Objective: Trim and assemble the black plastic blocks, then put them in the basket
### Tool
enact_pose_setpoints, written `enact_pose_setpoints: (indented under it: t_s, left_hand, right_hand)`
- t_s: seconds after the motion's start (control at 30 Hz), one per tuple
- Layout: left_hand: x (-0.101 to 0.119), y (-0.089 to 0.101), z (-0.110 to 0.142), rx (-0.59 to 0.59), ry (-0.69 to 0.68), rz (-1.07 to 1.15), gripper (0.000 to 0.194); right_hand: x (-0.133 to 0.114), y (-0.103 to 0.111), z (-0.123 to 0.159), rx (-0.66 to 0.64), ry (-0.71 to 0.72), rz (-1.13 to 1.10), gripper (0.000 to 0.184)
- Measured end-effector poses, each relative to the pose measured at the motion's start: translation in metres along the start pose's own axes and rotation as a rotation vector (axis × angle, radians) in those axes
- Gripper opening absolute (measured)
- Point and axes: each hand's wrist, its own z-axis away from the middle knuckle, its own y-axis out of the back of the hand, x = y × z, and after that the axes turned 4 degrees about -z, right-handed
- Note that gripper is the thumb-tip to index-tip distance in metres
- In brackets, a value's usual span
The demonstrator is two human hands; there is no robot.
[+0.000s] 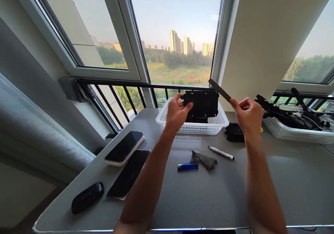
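Observation:
My left hand [179, 111] grips a flat black rectangular panel [202, 103] by its left edge, thumb on the near face. Small notches and tabs run along the panel's edges. It is held up over a white plastic basket [197, 129], hiding much of the basket's inside. To the right, my right hand [246, 114] pinches the lower end of a thin dark flat strip [220, 89], which slants up and left towards the panel's top right corner. A black ribbed block [234, 132] lies on the table behind my right wrist, partly hidden.
On the grey table [208, 199] lie a white marker [221, 153], a grey cloth [205, 160] and a blue lighter [188, 167]. At left are a phone-like device [125, 147], a dark flat slab [129, 174] and a black case [87, 197]. Another basket [294, 133] holds black cables.

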Motion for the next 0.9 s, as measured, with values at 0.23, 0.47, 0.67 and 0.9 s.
enact_pose_setpoints:
  t_s: [0.23,0.47,0.67,0.9]
  left_hand:
    - [-0.002,-0.006,0.003,-0.022,-0.012,-0.040,0.042]
    - [0.003,-0.004,0.005,0.002,-0.025,-0.098,0.041]
    - [0.003,-0.010,0.007,-0.031,-0.016,-0.101,0.040]
    - [0.001,-0.002,0.003,0.024,-0.057,-0.119,0.042]
  right_hand:
    - [-0.015,-0.003,0.009,-0.078,0.062,-0.037,0.049]
    - [0.006,-0.001,-0.004,-0.049,-0.035,-0.123,0.050]
    - [-0.012,-0.006,0.006,-0.170,0.026,-0.167,0.051]
    - [0.001,-0.007,-0.001,-0.073,0.013,-0.047,0.052]
